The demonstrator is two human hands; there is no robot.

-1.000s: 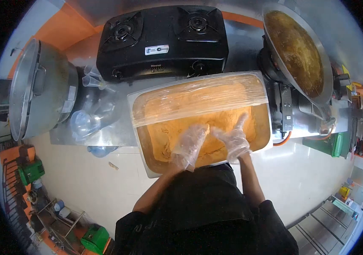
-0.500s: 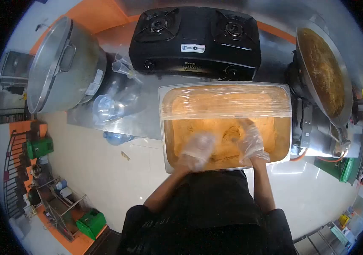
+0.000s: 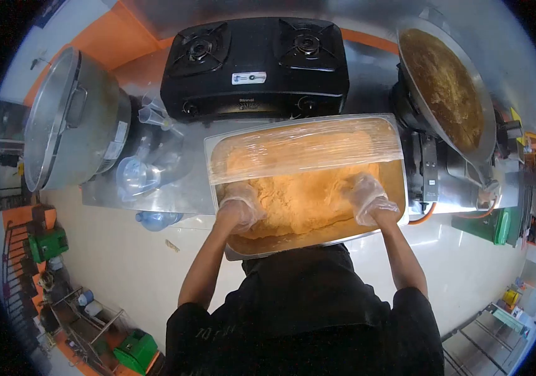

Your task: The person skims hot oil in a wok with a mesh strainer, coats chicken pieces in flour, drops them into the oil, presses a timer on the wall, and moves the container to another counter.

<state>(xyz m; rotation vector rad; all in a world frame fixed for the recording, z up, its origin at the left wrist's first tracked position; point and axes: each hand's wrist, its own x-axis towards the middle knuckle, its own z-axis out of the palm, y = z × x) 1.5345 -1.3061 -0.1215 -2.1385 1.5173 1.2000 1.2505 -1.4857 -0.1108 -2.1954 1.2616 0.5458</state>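
A large rectangular tub (image 3: 220, 143) holds orange powder (image 3: 302, 200), with clear plastic film (image 3: 305, 150) across its far half. My left hand (image 3: 243, 203), in a clear plastic glove, is at the tub's left side, in the powder. At the right side, my right hand (image 3: 369, 197), gloved the same way, touches the powder near the inner wall. The fingers of both hands are partly sunk in the powder or hidden by the gloves, so their shape does not show.
Beyond the tub stands a black two-burner stove (image 3: 252, 69). A wide pan of brown liquid (image 3: 446, 88) is at the right. A big metal pot (image 3: 86, 119) stands left, near a clear plastic jug (image 3: 136, 177) and stacked clear cups (image 3: 153, 116).
My hands have moved apart, the left one outward to the tub's left wall. The powder between them looks more heaped and broken up. The camera view has shifted.
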